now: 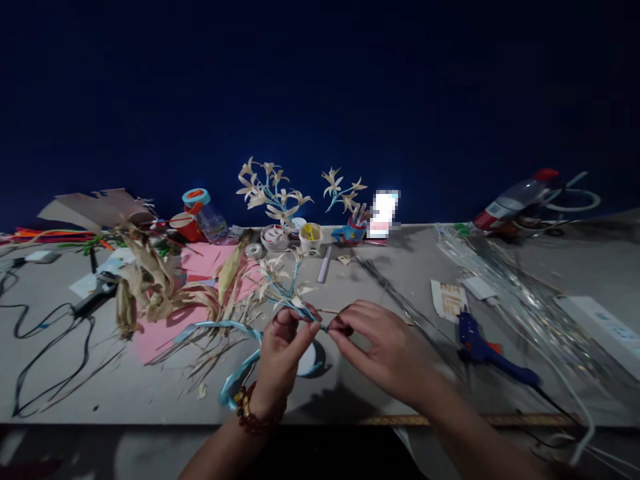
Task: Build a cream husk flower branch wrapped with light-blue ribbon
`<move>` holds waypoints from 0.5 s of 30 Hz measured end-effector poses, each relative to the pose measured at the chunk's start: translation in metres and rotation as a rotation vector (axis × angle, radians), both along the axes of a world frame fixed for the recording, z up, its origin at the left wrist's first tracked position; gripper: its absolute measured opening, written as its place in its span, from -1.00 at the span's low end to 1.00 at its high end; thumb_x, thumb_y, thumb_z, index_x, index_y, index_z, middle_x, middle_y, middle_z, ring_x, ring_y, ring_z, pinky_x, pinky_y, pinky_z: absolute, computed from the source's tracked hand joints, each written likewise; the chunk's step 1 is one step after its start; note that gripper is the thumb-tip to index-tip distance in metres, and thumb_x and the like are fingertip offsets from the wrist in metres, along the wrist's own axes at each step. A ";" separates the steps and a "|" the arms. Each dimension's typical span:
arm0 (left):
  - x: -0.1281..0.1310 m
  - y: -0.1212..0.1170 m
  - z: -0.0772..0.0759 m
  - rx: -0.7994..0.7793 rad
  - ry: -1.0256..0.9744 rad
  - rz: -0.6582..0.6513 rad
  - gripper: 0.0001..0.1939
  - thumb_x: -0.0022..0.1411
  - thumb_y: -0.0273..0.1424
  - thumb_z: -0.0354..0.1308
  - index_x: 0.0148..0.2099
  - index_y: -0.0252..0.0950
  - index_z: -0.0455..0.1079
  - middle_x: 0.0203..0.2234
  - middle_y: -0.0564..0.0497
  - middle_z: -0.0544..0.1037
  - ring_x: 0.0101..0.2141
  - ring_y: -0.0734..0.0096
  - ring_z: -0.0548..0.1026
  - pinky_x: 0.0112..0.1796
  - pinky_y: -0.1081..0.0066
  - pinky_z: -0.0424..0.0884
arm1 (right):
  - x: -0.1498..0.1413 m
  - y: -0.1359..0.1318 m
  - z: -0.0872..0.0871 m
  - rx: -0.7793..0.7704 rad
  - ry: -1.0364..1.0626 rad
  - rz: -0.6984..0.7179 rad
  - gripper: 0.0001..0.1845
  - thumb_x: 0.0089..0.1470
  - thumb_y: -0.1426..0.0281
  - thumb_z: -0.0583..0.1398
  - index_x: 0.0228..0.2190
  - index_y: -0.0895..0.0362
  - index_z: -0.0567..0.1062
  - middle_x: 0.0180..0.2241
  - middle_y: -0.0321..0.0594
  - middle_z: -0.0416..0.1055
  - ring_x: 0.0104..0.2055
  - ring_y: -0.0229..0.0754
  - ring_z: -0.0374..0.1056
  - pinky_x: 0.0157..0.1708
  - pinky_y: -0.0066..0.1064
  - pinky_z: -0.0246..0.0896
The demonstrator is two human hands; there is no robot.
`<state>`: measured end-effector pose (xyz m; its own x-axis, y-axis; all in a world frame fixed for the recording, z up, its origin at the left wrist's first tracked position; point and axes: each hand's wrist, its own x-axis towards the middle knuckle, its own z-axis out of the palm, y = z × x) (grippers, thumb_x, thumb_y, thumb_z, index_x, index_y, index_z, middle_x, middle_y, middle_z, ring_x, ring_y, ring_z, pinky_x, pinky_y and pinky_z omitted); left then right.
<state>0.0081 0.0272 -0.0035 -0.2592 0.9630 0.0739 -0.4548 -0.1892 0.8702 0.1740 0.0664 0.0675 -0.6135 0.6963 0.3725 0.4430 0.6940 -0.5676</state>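
Observation:
My left hand (286, 343), with a beaded bracelet (249, 413) at its wrist, is closed around the blue-wrapped stems of an artificial flower branch (287, 288). Its pale, husk-like petals point up and away from me. My right hand (383, 340) pinches the lower end of the same stem, thumb against forefinger, just right of the left hand. A light blue ribbon (240, 377) curls on the table beside my left wrist. Behind the left hand lies a round white spool (307, 360), partly hidden, with a blue edge.
Dried corn husks (150, 280) and pink paper (165, 327) lie left. Two finished-looking flower branches (273, 190) stand at the back near small cups (311, 237). On the right are thin wires (395, 293), a blue glue gun (493, 357), clear plastic sleeves (520, 300) and a power strip (600, 327).

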 end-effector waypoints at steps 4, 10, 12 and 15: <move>0.000 -0.001 0.002 0.008 0.007 -0.002 -0.86 0.13 -0.44 0.40 -0.29 -0.27 0.48 -0.32 0.03 0.59 -0.22 0.42 0.52 -0.10 0.44 0.40 | 0.000 0.001 -0.001 0.006 -0.011 -0.005 -0.85 0.21 0.47 0.17 -0.41 0.13 0.47 -0.44 -0.23 0.48 -0.36 -0.18 0.38 -0.33 -0.38 0.22; -0.002 -0.002 0.000 0.003 0.038 -0.045 -0.89 0.16 -0.44 0.37 -0.25 -0.25 0.50 -0.31 0.03 0.57 -0.22 0.43 0.50 -0.11 0.46 0.39 | -0.002 -0.002 -0.001 -0.026 0.006 -0.041 -0.85 0.16 0.49 0.16 -0.46 0.11 0.42 -0.48 -0.27 0.44 -0.38 -0.19 0.35 -0.33 -0.38 0.21; -0.003 -0.003 0.000 -0.003 0.055 -0.053 -0.91 0.19 -0.44 0.35 -0.24 -0.24 0.50 -0.30 0.03 0.57 -0.22 0.43 0.49 -0.12 0.46 0.39 | 0.000 0.000 -0.001 -0.042 0.013 -0.075 -0.85 0.15 0.49 0.16 -0.46 0.10 0.42 -0.47 -0.27 0.45 -0.37 -0.19 0.36 -0.31 -0.38 0.22; -0.003 -0.003 0.003 -0.015 0.069 -0.044 -0.91 0.18 -0.42 0.35 -0.25 -0.25 0.51 -0.31 0.02 0.57 -0.24 0.40 0.48 -0.14 0.45 0.39 | 0.014 0.009 -0.011 -0.028 -0.002 -0.169 -0.87 0.16 0.45 0.14 -0.43 0.09 0.43 -0.44 -0.26 0.47 -0.35 -0.16 0.39 -0.29 -0.36 0.23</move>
